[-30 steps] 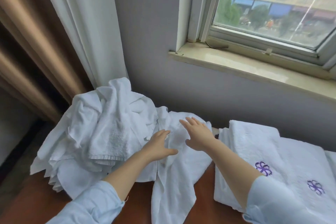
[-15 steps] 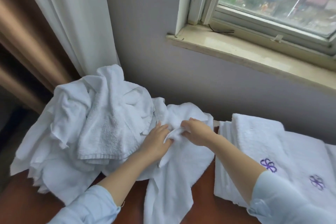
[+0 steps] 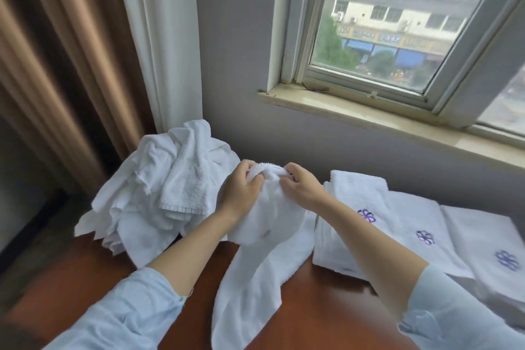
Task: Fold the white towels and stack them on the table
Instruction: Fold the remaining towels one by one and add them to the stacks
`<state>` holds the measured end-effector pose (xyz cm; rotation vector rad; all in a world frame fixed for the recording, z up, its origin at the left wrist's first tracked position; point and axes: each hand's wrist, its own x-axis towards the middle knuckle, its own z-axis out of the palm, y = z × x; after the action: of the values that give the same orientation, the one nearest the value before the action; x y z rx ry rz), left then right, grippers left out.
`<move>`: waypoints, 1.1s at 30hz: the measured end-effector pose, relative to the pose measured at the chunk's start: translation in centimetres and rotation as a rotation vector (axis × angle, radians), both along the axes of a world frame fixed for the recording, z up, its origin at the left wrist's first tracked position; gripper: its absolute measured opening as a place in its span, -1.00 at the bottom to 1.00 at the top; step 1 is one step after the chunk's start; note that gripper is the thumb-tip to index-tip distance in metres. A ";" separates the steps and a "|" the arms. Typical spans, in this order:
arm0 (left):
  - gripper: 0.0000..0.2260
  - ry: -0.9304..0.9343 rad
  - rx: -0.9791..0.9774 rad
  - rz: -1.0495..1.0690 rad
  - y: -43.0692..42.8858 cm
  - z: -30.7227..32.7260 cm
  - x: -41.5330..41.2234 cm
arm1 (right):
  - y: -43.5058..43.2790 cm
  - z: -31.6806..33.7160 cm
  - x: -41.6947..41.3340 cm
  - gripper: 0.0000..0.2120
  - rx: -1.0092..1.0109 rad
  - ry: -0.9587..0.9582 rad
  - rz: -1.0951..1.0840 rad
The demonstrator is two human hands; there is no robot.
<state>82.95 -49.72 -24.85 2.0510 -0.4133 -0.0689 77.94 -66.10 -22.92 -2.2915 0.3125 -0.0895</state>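
A white towel (image 3: 255,273) hangs from both my hands and trails down onto the brown table (image 3: 321,312). My left hand (image 3: 240,192) grips its bunched top edge, and my right hand (image 3: 301,189) pinches the same edge a little to the right. To the left lies a heap of unfolded white towels (image 3: 159,196). On the right sits a row of folded white towels (image 3: 403,224) with purple flower emblems, partly hidden behind my right arm.
A grey wall rises right behind the table. A stone window sill (image 3: 369,116) juts out above the folded towels. White and brown curtains (image 3: 93,51) hang at the left, down to the heap.
Both hands went from resting flat on the towel to gripping its edge and lifting it up off the table. The camera tilted upward.
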 end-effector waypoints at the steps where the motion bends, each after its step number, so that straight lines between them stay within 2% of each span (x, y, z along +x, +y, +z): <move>1: -0.86 -0.005 0.015 -0.005 0.5 0.3 -1.3 | 0.4 0.2 -1.5 -0.75 0.006 0.017 0.010; 6: -0.90 0.039 0.107 -0.036 2.6 -0.6 -7.6 | 2.0 -1.4 -8.4 -0.81 0.019 0.137 0.029; 10: -0.92 0.101 0.179 -0.110 3.0 -2.5 -13.2 | 2.1 -3.8 -14.9 -0.76 0.109 0.194 0.015; 17: -0.82 0.237 0.302 -0.321 0.8 -6.1 -22.4 | 0.8 -9.3 -26.5 -0.72 0.177 0.241 -0.185; 21: -0.58 0.289 0.446 -0.514 -0.8 -8.5 -26.9 | -1.0 -11.9 -32.7 -0.81 0.138 0.318 -0.309; 24: -0.54 0.364 0.467 -0.599 -1.2 -9.7 -28.8 | -2.7 -13.3 -36.5 -0.88 0.111 0.417 -0.377; 28: -0.64 0.243 0.533 -0.578 -1.3 -10.4 -28.4 | -3.9 -13.4 -38.2 -0.67 0.081 0.492 -0.429; 33: -0.61 0.145 0.641 -0.637 -1.8 -10.5 -25.8 | -1.6 -12.3 -36.3 -0.62 0.102 0.442 -0.347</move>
<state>57.13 -51.52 -35.39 2.4212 -1.0406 -0.8196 41.68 -67.66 -35.20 -2.1176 0.9196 0.2559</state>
